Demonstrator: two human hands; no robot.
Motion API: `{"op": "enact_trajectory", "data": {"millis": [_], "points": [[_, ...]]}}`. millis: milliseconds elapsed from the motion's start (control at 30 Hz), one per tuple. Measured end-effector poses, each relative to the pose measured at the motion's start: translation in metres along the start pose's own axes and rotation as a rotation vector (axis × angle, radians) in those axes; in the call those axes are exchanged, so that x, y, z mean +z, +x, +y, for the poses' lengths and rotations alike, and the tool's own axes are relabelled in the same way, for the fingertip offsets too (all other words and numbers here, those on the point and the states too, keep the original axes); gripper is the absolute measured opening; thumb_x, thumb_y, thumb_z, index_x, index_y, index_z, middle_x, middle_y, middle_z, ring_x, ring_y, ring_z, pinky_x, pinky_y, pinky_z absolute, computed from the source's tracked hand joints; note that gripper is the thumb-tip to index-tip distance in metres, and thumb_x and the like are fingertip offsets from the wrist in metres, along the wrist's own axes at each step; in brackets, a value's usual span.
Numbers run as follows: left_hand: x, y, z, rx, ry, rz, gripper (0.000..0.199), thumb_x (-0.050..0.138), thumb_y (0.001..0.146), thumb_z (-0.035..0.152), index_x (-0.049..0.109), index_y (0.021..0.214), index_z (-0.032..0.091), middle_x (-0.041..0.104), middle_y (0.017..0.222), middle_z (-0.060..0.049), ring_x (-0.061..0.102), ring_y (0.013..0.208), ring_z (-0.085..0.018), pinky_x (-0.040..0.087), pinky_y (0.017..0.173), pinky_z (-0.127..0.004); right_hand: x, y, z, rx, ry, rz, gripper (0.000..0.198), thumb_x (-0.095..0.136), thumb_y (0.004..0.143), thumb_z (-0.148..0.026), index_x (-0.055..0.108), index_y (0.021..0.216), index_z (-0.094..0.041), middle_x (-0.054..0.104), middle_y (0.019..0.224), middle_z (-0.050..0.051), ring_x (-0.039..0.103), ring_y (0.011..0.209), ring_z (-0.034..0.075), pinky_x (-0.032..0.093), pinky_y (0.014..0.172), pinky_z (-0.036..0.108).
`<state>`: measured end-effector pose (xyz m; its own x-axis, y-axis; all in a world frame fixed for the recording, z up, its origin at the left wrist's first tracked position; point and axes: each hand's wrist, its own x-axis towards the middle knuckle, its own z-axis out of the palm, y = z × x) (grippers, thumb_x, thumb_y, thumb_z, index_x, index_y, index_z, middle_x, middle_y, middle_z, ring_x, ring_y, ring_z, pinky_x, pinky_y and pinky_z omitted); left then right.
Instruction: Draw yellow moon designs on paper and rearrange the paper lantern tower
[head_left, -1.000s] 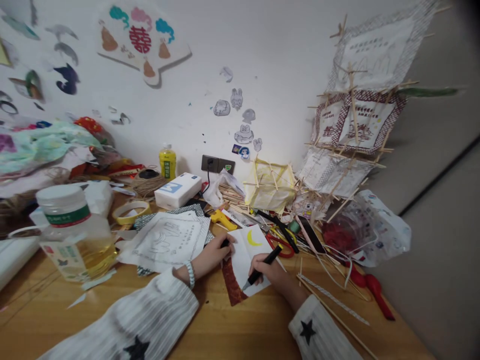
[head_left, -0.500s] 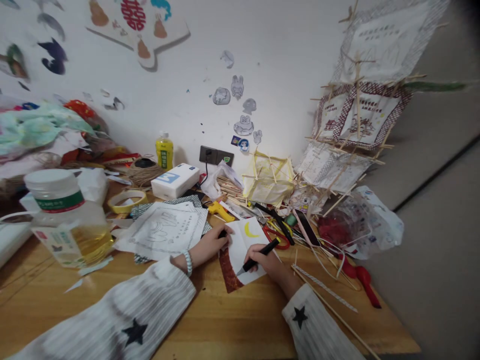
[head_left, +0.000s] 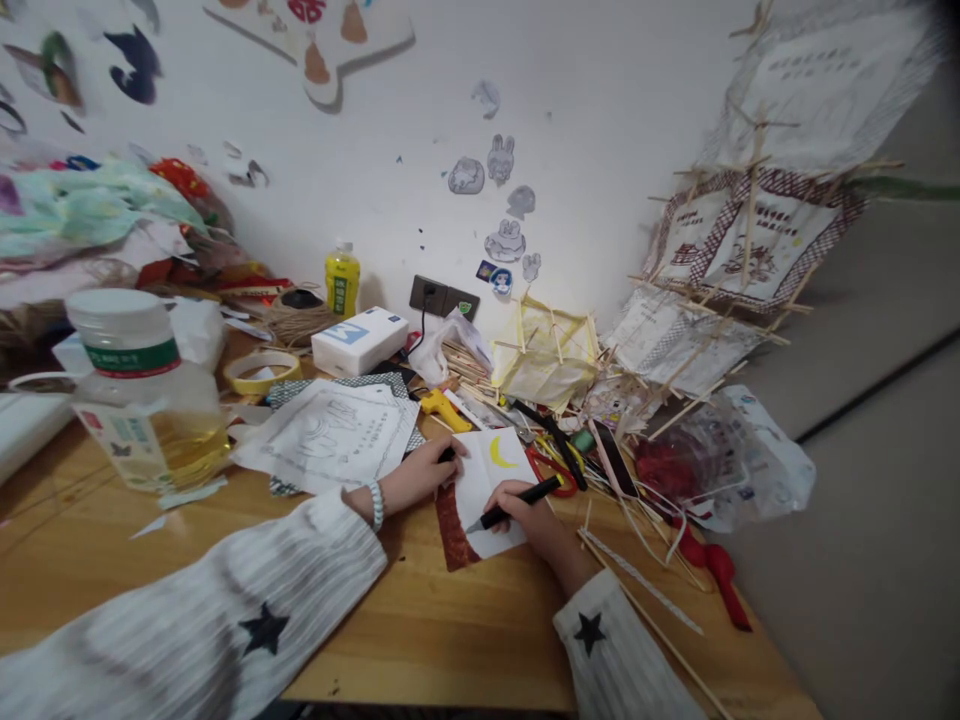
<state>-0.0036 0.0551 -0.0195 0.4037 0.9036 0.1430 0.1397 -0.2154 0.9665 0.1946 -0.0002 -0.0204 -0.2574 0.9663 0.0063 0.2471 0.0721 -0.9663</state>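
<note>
My right hand [head_left: 521, 510] is closed round a black marker [head_left: 527, 495] with a yellow end. Its grey tip touches a white sheet of paper [head_left: 472, 485] at the edge of a dark brown area along the lower left. A yellow crescent moon [head_left: 502, 455] is drawn near the sheet's top. My left hand [head_left: 418, 472] lies at the paper's left edge, its fingers pinching a small black piece that looks like a marker cap [head_left: 448, 454]. To its left are sheets of paper with line drawings [head_left: 330, 430], stacked on a patterned sheet.
Behind the paper stand a yellow glue gun [head_left: 444, 408], red-handled scissors [head_left: 553, 470], a phone [head_left: 613, 457] and a yellow stick frame [head_left: 547, 355]. Thin sticks [head_left: 645, 610] lie on the right. A large jar [head_left: 127, 395] and a tape roll [head_left: 262, 373] stand left.
The whole view has shifted a little, showing more of the table's front edge. The marker tip has moved slightly up along the brown area's edge; both hands keep their grip.
</note>
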Motion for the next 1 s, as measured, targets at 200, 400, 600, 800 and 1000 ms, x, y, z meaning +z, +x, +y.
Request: {"op": "enact_trajectory", "data": {"millis": [200,400,600,800,1000], "points": [[-0.0009,-0.0007,0.0026,0.007,0.013,-0.016,0.023,0.046,0.063,0.014,0.053,0.085,0.018,0.053,0.066,0.004,0.052,0.06,-0.013,0.044,0.058,-0.025,0.0004,0.0015,-0.0018,0.013,0.013,-0.02,0.02,0.049,0.068,-0.028,0.063,0.059,-0.016,0.058,0.045,-0.002,0.048,0.042,0.009,0.035,0.044,0.02],[-0.0005,-0.001,0.0022,-0.011,0.008,-0.013,0.023,0.046,0.063,0.015,0.053,0.085,0.018,0.053,0.064,0.004,0.051,0.058,-0.013,0.044,0.057,-0.025,0.0,0.0018,-0.0005,0.01,0.03,-0.022,0.021,0.051,0.068,-0.032,0.061,0.059,-0.016,0.058,0.046,-0.002,0.047,0.04,0.009,0.035,0.043,0.021],[-0.0016,-0.0022,0.0057,-0.003,0.026,-0.008,0.023,0.046,0.063,0.014,0.054,0.084,0.018,0.053,0.064,0.004,0.052,0.06,-0.014,0.044,0.058,-0.025,-0.0007,0.0022,0.0011,0.014,0.022,-0.037,0.02,0.051,0.07,-0.029,0.062,0.061,-0.016,0.058,0.047,-0.001,0.048,0.042,0.009,0.036,0.044,0.02],[0.0002,-0.0011,0.0023,-0.005,0.002,-0.014,0.021,0.047,0.063,0.015,0.053,0.084,0.019,0.054,0.065,0.004,0.051,0.057,-0.013,0.044,0.056,-0.024,-0.0019,0.0002,-0.0034,0.076,0.022,-0.051,0.02,0.05,0.068,-0.026,0.062,0.056,-0.015,0.056,0.043,-0.001,0.046,0.038,0.009,0.034,0.041,0.02],[0.0012,-0.001,0.0018,-0.002,-0.013,-0.009,0.021,0.047,0.063,0.014,0.053,0.083,0.018,0.054,0.063,0.004,0.051,0.057,-0.013,0.043,0.055,-0.025,-0.0031,-0.0026,-0.0066,0.087,0.025,-0.028,0.018,0.05,0.065,-0.025,0.062,0.055,-0.015,0.057,0.043,-0.001,0.048,0.039,0.01,0.035,0.042,0.02]]}}
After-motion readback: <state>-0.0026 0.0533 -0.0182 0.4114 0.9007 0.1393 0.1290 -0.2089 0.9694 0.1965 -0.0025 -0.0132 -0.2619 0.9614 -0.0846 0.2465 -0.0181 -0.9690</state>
